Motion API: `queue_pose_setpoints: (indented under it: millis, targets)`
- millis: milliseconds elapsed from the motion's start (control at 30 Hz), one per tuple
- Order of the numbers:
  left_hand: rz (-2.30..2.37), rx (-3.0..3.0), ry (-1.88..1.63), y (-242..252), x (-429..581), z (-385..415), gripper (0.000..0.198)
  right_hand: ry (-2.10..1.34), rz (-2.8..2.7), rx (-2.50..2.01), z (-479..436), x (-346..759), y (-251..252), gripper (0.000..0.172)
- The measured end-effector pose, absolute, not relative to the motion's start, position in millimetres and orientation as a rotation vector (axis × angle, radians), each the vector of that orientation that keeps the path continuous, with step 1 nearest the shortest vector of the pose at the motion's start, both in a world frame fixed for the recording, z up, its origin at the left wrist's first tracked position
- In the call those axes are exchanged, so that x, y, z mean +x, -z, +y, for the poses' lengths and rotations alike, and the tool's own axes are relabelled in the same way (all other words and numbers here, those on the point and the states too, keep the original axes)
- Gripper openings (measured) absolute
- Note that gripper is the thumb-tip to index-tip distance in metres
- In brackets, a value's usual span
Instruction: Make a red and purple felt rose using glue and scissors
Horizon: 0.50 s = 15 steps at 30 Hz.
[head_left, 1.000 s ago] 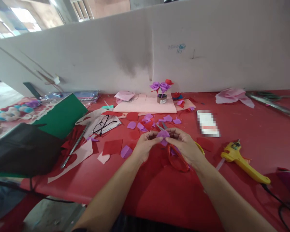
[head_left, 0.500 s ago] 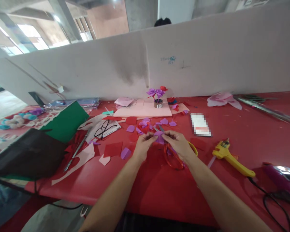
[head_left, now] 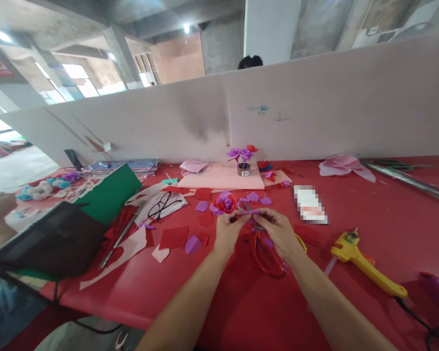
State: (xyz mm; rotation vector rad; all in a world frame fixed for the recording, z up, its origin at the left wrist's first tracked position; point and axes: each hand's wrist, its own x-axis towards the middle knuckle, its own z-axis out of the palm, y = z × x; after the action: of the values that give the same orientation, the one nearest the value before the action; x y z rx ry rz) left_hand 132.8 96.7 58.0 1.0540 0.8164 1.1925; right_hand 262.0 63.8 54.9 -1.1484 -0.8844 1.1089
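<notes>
Between my left hand (head_left: pixel 229 228) and my right hand (head_left: pixel 276 229) a small purple petal (head_left: pixel 250 213) is pinched at both sides, seen nearly edge-on. Both hands are closed on it, above the red table. Red-handled scissors (head_left: pixel 266 256) lie on the table just below my right hand, blades pointing away. Behind my left hand sits a red and purple flower (head_left: pixel 225 202). Loose purple petals (head_left: pixel 253 196) are scattered past my fingertips. A yellow ring-shaped item (head_left: pixel 301 242) shows partly behind my right wrist.
A yellow glue gun (head_left: pixel 368 263) with a cord lies right, near a phone (head_left: pixel 310 204). Small purple flowers stand in a brown pot (head_left: pixel 243 169) at the back. Glasses (head_left: pixel 163 205), red felt-like squares (head_left: pixel 173 237) and a black bag (head_left: pixel 54 239) are left. Another person's hand (head_left: pixel 0 209) shows far left.
The petal has tipped from facing me to nearly edge-on between my fingers. My view has tilted up, so everything sits lower, and another person's hand has appeared at the left.
</notes>
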Motion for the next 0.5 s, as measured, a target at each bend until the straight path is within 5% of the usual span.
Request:
queue_pose_setpoints:
  millis: [500]
  targets:
    - [0.812,1.186,-1.163,-54,121,99,0.032,-1.066,-0.454,-0.921,64,266,-64,0.027]
